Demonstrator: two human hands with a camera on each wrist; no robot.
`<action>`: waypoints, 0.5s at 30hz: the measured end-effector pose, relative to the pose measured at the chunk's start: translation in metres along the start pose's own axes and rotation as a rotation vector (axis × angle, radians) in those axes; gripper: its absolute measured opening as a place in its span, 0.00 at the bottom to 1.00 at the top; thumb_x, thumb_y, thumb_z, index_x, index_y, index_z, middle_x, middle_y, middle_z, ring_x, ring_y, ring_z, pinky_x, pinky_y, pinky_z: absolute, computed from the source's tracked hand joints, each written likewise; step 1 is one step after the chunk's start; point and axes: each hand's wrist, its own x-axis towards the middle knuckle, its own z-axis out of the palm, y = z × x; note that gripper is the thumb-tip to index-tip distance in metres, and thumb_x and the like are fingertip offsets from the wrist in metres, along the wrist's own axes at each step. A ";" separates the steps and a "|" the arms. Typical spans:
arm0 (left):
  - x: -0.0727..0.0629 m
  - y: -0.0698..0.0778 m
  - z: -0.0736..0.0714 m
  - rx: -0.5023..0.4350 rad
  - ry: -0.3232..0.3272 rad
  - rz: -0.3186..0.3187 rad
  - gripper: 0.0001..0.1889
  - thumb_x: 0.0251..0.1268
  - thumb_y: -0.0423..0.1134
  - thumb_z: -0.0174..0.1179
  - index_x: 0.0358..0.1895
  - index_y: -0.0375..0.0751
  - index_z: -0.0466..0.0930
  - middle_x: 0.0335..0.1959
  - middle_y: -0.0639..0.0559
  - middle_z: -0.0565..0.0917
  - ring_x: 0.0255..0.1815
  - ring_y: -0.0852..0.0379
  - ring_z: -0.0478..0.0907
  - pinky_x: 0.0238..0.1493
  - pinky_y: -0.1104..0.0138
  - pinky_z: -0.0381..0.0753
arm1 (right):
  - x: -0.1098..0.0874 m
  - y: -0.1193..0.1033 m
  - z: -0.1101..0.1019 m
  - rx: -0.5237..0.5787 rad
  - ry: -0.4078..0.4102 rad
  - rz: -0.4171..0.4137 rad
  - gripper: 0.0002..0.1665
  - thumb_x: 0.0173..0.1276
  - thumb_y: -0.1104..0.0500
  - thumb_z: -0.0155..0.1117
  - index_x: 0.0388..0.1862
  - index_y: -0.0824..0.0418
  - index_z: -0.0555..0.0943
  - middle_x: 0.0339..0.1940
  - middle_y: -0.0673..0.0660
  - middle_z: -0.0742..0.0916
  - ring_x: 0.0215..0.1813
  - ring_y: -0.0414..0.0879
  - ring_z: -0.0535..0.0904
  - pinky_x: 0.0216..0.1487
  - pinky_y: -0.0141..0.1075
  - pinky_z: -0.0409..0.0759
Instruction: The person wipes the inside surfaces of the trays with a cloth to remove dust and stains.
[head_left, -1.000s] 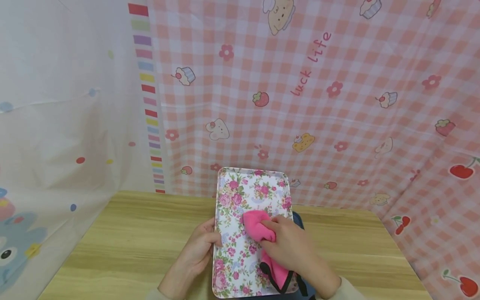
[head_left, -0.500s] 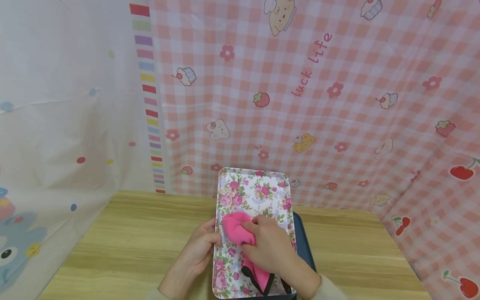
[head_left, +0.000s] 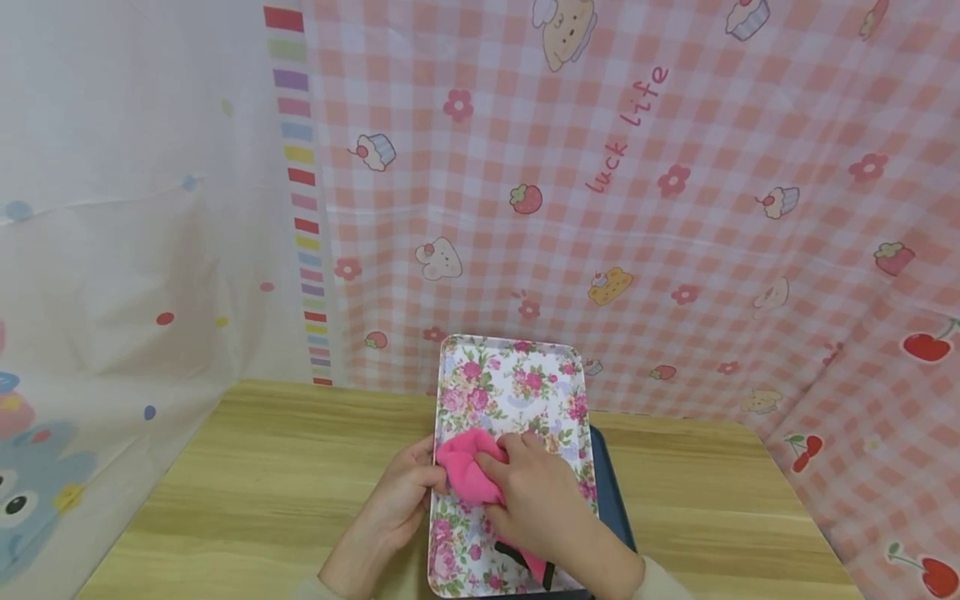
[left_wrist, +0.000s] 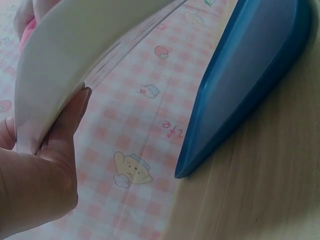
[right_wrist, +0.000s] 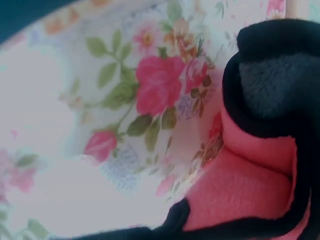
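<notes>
A white tray (head_left: 517,400) with pink roses is tilted up in front of me. My left hand (head_left: 397,492) grips its left edge, thumb over the rim; in the left wrist view the fingers (left_wrist: 67,120) lie against the plain white underside. My right hand (head_left: 536,496) holds a bunched pink cloth (head_left: 467,467) against the tray's face, near the left rim and close to my left thumb. The cloth's black-edged end hangs below the hand. Close up in the right wrist view, the cloth (right_wrist: 240,190) shows black trim and a grey patch beside the floral surface.
A dark blue tray (head_left: 615,492) lies on the wooden table (head_left: 697,492) behind and to the right of the floral one. A pink checked curtain (head_left: 480,150) rises at the table's back edge, and a white sheet (head_left: 112,250) hangs on the left.
My right hand has moved the cloth leftward across the tray, from its middle to near the left rim. More of the blue tray shows on the right. The left hand keeps its grip.
</notes>
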 end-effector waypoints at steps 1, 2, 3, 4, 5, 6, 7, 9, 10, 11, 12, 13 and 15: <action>0.000 0.000 0.000 0.001 0.003 0.002 0.50 0.41 0.20 0.50 0.80 0.24 0.54 0.76 0.30 0.68 0.60 0.53 0.81 0.56 0.66 0.83 | -0.001 0.001 0.000 -0.018 0.013 -0.025 0.27 0.49 0.54 0.79 0.52 0.56 0.91 0.42 0.57 0.86 0.39 0.47 0.77 0.27 0.37 0.82; 0.000 -0.001 0.000 0.000 0.004 -0.001 0.50 0.41 0.20 0.50 0.80 0.24 0.55 0.76 0.31 0.68 0.60 0.52 0.81 0.56 0.66 0.83 | -0.002 0.001 0.000 -0.034 0.021 -0.044 0.27 0.49 0.54 0.79 0.51 0.56 0.91 0.41 0.57 0.86 0.39 0.47 0.77 0.27 0.37 0.82; 0.000 -0.001 -0.001 -0.002 0.008 -0.002 0.50 0.40 0.20 0.50 0.79 0.24 0.55 0.76 0.31 0.68 0.60 0.52 0.81 0.56 0.65 0.83 | -0.004 0.002 -0.001 -0.044 0.023 -0.054 0.27 0.48 0.53 0.79 0.51 0.56 0.91 0.41 0.57 0.86 0.39 0.47 0.77 0.26 0.36 0.82; 0.000 -0.001 -0.001 -0.001 0.009 -0.002 0.50 0.40 0.20 0.50 0.79 0.24 0.55 0.76 0.31 0.69 0.60 0.51 0.81 0.57 0.65 0.83 | -0.005 0.003 -0.001 -0.049 0.022 -0.058 0.27 0.48 0.53 0.79 0.50 0.56 0.91 0.41 0.56 0.86 0.39 0.47 0.77 0.27 0.36 0.82; -0.001 -0.001 -0.001 0.000 0.008 -0.001 0.50 0.41 0.20 0.50 0.79 0.23 0.55 0.75 0.32 0.70 0.60 0.51 0.81 0.57 0.65 0.83 | -0.007 0.004 -0.001 -0.051 0.015 -0.056 0.27 0.48 0.53 0.80 0.50 0.56 0.91 0.41 0.56 0.86 0.39 0.47 0.77 0.27 0.36 0.82; 0.000 -0.001 -0.001 0.001 0.010 -0.003 0.49 0.41 0.20 0.50 0.79 0.23 0.55 0.73 0.32 0.71 0.59 0.51 0.81 0.56 0.64 0.84 | -0.009 0.005 -0.002 -0.050 0.002 -0.048 0.27 0.49 0.53 0.80 0.51 0.55 0.91 0.41 0.56 0.86 0.39 0.46 0.77 0.26 0.36 0.81; 0.000 -0.001 -0.002 -0.001 0.011 -0.004 0.49 0.41 0.20 0.50 0.79 0.24 0.55 0.71 0.33 0.74 0.57 0.51 0.82 0.55 0.64 0.84 | -0.010 0.007 -0.003 -0.050 -0.009 -0.037 0.27 0.49 0.53 0.80 0.51 0.55 0.91 0.41 0.56 0.86 0.39 0.46 0.77 0.26 0.36 0.81; 0.000 -0.001 -0.002 -0.001 0.010 -0.004 0.48 0.42 0.20 0.50 0.79 0.23 0.56 0.66 0.36 0.78 0.54 0.50 0.84 0.53 0.64 0.85 | -0.014 0.011 -0.004 -0.052 -0.030 -0.012 0.27 0.49 0.52 0.79 0.52 0.55 0.91 0.42 0.56 0.85 0.39 0.46 0.77 0.25 0.36 0.81; 0.000 -0.001 -0.002 -0.001 0.007 -0.005 0.48 0.42 0.20 0.50 0.78 0.23 0.56 0.64 0.37 0.80 0.53 0.51 0.84 0.52 0.64 0.85 | -0.017 0.013 -0.005 -0.053 -0.034 0.001 0.27 0.49 0.52 0.79 0.52 0.55 0.91 0.42 0.56 0.85 0.39 0.47 0.78 0.25 0.37 0.81; 0.000 0.000 -0.002 -0.005 0.004 -0.005 0.48 0.42 0.20 0.50 0.78 0.23 0.56 0.61 0.39 0.82 0.52 0.51 0.85 0.52 0.64 0.85 | -0.019 0.015 -0.005 -0.058 -0.038 0.013 0.28 0.49 0.52 0.79 0.52 0.55 0.91 0.43 0.56 0.86 0.40 0.48 0.79 0.26 0.38 0.83; 0.000 0.000 -0.002 -0.007 0.002 -0.006 0.48 0.42 0.20 0.51 0.78 0.23 0.56 0.59 0.40 0.83 0.51 0.51 0.85 0.51 0.64 0.86 | -0.021 0.018 -0.006 -0.063 -0.040 0.023 0.28 0.50 0.52 0.78 0.53 0.55 0.91 0.45 0.57 0.86 0.41 0.50 0.81 0.27 0.40 0.84; 0.000 0.000 -0.002 -0.012 -0.003 -0.005 0.48 0.43 0.20 0.51 0.78 0.22 0.55 0.58 0.40 0.83 0.51 0.51 0.85 0.51 0.65 0.86 | -0.023 0.021 -0.007 -0.070 -0.035 0.030 0.27 0.50 0.52 0.78 0.52 0.55 0.91 0.46 0.58 0.87 0.43 0.52 0.82 0.29 0.42 0.85; 0.000 -0.001 -0.002 -0.019 -0.009 -0.003 0.48 0.43 0.19 0.50 0.78 0.22 0.55 0.58 0.40 0.83 0.51 0.50 0.85 0.51 0.65 0.85 | -0.027 0.026 -0.008 -0.081 -0.030 0.044 0.27 0.50 0.51 0.77 0.52 0.55 0.91 0.50 0.60 0.88 0.44 0.55 0.84 0.32 0.44 0.87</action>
